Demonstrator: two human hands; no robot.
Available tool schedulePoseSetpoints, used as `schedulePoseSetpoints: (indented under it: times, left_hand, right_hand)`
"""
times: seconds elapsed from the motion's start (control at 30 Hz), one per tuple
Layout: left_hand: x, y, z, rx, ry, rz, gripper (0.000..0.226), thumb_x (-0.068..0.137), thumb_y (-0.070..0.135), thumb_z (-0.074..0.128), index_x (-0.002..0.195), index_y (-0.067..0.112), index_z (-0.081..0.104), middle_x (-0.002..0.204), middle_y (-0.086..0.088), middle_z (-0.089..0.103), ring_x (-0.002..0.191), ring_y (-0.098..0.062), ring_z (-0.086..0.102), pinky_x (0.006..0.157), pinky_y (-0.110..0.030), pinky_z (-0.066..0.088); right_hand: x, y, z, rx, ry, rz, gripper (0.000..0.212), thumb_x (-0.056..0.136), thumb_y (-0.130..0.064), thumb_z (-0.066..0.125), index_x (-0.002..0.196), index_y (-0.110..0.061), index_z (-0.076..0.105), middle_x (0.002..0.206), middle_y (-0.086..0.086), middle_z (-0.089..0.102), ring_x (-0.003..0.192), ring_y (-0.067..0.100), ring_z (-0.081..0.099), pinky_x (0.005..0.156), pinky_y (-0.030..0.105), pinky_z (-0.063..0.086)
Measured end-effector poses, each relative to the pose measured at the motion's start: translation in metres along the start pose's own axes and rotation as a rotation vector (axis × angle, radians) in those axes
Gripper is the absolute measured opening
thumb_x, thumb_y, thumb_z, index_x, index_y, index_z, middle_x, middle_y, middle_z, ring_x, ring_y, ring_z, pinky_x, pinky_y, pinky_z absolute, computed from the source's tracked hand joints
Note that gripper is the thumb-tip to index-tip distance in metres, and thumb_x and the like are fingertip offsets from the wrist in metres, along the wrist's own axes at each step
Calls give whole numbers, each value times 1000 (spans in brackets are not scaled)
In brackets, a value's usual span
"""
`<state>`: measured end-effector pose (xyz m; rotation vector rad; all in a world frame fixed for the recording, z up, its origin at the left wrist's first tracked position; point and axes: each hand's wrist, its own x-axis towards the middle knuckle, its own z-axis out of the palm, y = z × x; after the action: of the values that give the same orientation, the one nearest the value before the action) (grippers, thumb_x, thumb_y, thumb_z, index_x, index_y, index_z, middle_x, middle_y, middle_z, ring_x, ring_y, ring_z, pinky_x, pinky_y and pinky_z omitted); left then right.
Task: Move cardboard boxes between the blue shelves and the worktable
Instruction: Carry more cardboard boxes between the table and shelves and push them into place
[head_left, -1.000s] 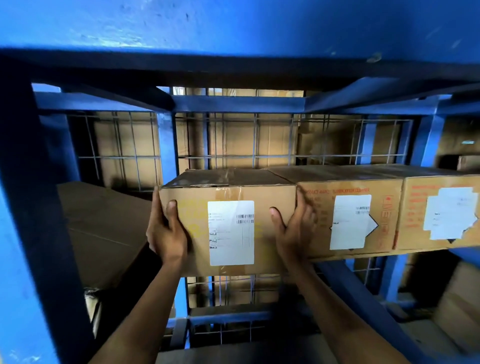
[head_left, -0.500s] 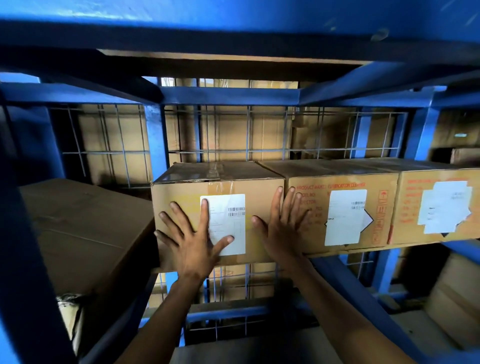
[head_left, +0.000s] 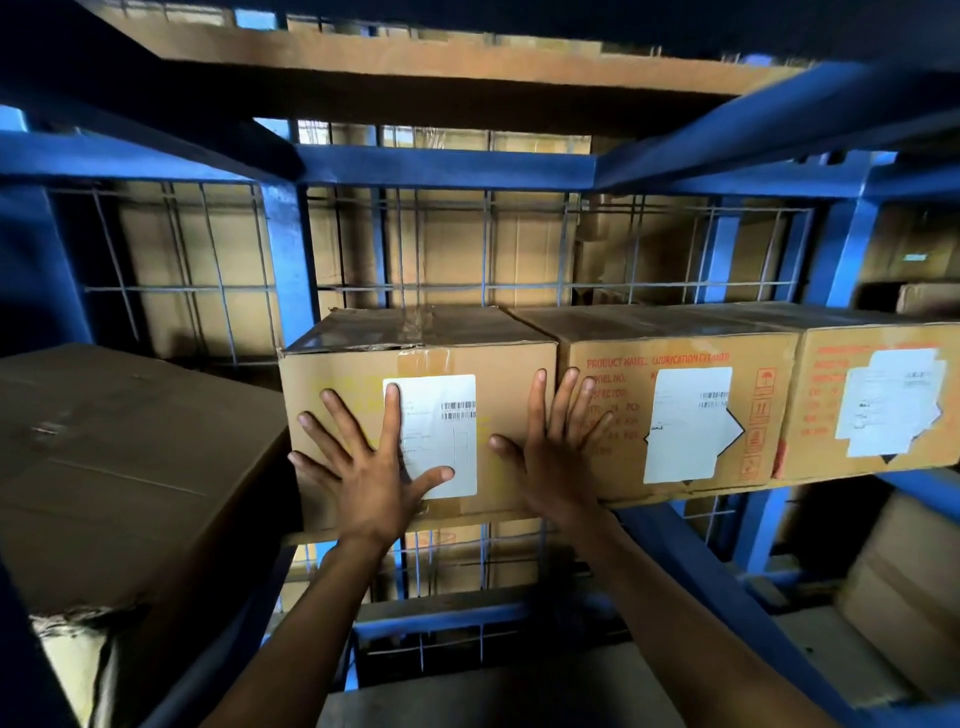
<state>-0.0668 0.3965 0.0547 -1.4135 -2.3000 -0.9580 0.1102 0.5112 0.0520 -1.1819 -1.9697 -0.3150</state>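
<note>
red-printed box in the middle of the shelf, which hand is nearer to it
Right. The right hand lies flat across the seam, its fingertips reaching onto the red-printed box. The left hand presses the neighbouring box over its white label, farther left.

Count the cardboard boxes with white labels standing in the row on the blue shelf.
3: the left box under both hands, the middle box beside it, the right box at the frame edge. More may continue out of view.

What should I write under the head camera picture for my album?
Two flat hands, left hand and right hand, press a cardboard box on the blue shelf.
</note>
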Motion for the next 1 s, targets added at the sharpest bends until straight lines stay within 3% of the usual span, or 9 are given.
schedulePoseSetpoints:
  times: [0.2,0.33,0.37,0.5,0.57,0.67,0.8,0.93,1.0]
  left_hand:
    - [-1,-1,0,-3,-36,-25,122,58,90,47,147,45,-23,146,-18,-47,133,-49,-40,100,-77,-12]
    - [-8,7,-11,15,-68,-28,124,64,84,56,141,46,-34,140,-19,-53,130,-49,-44,101,-76,-13]
    - [-9,10,-13,19,-66,-22,125,66,80,60,141,46,-34,140,-19,-53,129,-49,-44,103,-76,-12]
    - [-22,19,-24,-41,-23,2,127,68,63,74,146,46,-24,147,-17,-46,136,-48,-36,106,-75,-2]
    - [-30,25,-26,-115,12,4,121,68,57,77,150,47,-12,154,-17,-35,141,-49,-26,106,-76,6]
    - [-42,45,-26,-225,88,102,99,72,63,68,151,46,10,160,-21,-7,144,-51,1,106,-70,19]
    - [-57,89,-22,-391,204,345,75,76,49,66,144,27,43,146,-23,36,130,-44,38,99,-54,41]
    - [-91,151,-18,-614,-61,484,66,79,35,69,138,16,48,141,-16,48,131,-37,43,108,-46,37]
    - [-121,190,-13,-738,-251,529,62,77,39,66,134,18,52,132,-12,57,122,-33,52,101,-42,44]
  right_hand:
    - [-1,-3,2,-6,-32,7,92,89,-77,5,158,-17,-6,163,25,5,151,36,-16,113,71,1]
    - [-8,2,-11,52,-112,-3,95,79,-84,-4,152,-26,-24,157,8,-35,140,25,-44,112,58,-23]
    - [-8,4,-17,86,-118,-12,95,79,-85,-2,151,-28,-24,156,4,-36,141,23,-43,113,56,-24]
    - [-21,16,-49,240,-101,-30,84,89,-73,21,158,-31,-2,166,2,-12,152,22,-19,119,50,-15]
    - [-30,19,-66,344,-155,23,83,88,-72,23,157,-34,-3,168,0,-7,153,21,-13,121,56,-8]
    - [-48,25,-93,361,-121,60,84,89,-72,28,158,-33,-2,168,-1,0,155,21,-1,121,59,7]
    - [-82,38,-136,398,-75,187,74,95,-65,37,158,-39,7,167,-11,10,153,12,9,120,60,6]
    - [-133,64,-188,416,35,358,73,90,-75,35,154,-44,18,156,-9,34,140,19,38,115,58,27]
    - [-168,84,-225,375,116,459,69,90,-73,36,152,-45,22,147,-8,41,134,19,44,112,57,31]
